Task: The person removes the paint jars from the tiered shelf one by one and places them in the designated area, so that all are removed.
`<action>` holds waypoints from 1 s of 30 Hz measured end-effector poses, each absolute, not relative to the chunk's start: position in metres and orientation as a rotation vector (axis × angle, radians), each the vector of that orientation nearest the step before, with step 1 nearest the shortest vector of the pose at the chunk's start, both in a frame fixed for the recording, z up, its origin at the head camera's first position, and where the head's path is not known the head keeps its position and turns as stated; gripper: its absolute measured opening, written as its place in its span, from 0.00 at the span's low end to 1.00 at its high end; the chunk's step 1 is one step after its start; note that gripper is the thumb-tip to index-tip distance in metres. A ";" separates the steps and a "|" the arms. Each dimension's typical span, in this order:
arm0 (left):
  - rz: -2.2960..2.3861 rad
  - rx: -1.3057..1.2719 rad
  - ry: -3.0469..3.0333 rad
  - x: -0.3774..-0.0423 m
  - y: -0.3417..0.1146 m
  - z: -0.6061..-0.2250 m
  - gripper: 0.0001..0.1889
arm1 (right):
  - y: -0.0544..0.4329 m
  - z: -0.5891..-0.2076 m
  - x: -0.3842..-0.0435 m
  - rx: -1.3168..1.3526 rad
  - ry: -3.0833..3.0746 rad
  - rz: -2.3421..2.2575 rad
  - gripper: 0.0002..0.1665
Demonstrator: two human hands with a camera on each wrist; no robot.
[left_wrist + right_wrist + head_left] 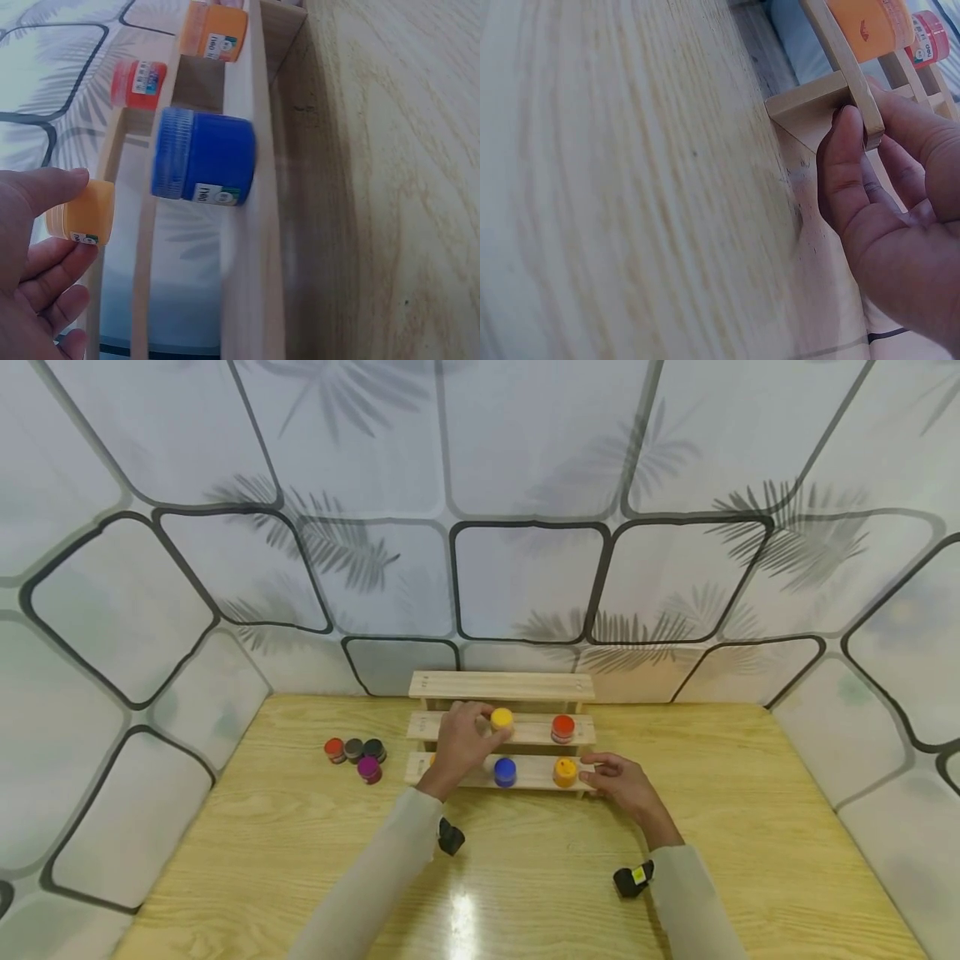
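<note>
Left hand [459, 742] — thumb and fingers pinch yellow jar [502, 719] at middle shelf [534, 732] | right hand [621, 783] — thumb and fingers grip wooden rack [501, 685] by bottom shelf's right end

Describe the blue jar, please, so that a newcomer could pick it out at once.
On the table stands a three-step wooden rack. At the middle of its lowest step is the blue jar, left of an orange jar in the head view; no other jar is blue.
</note>
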State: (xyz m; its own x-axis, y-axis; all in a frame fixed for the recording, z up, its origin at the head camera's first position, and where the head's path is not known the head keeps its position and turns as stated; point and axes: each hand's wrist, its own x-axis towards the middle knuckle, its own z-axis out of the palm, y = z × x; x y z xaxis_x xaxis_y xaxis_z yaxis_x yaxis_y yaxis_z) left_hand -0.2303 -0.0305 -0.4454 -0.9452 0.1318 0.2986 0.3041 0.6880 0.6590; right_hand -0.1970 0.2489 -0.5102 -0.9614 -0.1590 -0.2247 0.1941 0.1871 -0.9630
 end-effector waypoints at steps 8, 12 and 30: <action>-1.155 -0.311 -2.656 -0.228 -0.040 -0.439 0.19 | 0.248 -0.512 -0.197 0.034 2.195 -1.838 0.27; -1.147 -0.295 -2.626 -0.227 -0.047 -0.438 0.18 | 0.247 -0.512 -0.198 0.022 2.188 -1.852 0.26; -1.149 -0.269 -2.575 -0.215 -0.086 -0.446 0.19 | 0.248 -0.510 -0.197 0.031 2.235 -1.764 0.29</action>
